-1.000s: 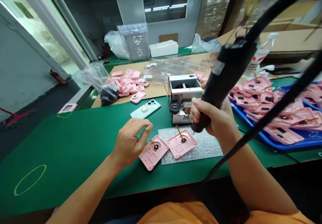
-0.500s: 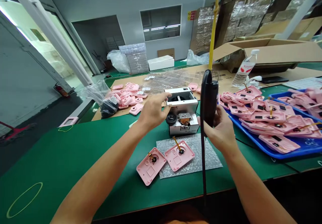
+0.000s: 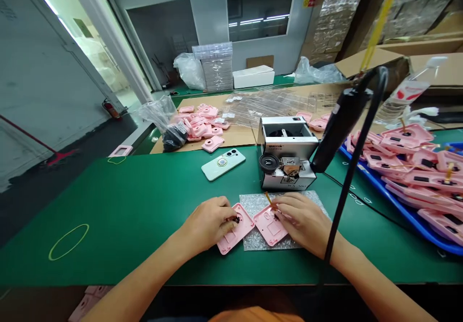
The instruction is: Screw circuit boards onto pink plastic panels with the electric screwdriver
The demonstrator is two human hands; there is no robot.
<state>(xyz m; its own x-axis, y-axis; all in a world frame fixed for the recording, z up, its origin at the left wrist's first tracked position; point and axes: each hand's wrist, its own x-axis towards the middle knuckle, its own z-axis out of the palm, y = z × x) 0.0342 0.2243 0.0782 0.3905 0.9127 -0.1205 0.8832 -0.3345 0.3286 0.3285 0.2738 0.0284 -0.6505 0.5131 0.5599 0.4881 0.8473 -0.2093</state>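
My left hand (image 3: 207, 224) rests on a pink plastic casing (image 3: 237, 231), its fingertips at the casing's black centre part. My right hand (image 3: 304, 222) lies on a second pink casing (image 3: 270, 226), its fingers beside a short yellow ribbon strip (image 3: 268, 198). Both casings lie on a sheet of bubble wrap (image 3: 278, 199). A black electric screwdriver (image 3: 342, 120) hangs on its cord to the right of a metal screw feeder (image 3: 287, 155), out of my hands' reach of touch.
A green mat (image 3: 108, 201) covers the bench, with a mint phone (image 3: 223, 164) behind my left hand. A blue tray (image 3: 398, 206) of several pink casings stands at the right. More casings lie on a cardboard sheet (image 3: 235, 141) at the back, beside a plastic bag (image 3: 170, 124).
The screwdriver is out of my right hand and hangs free on its cord. Both hands have come down from the feeder area onto the two pink casings.
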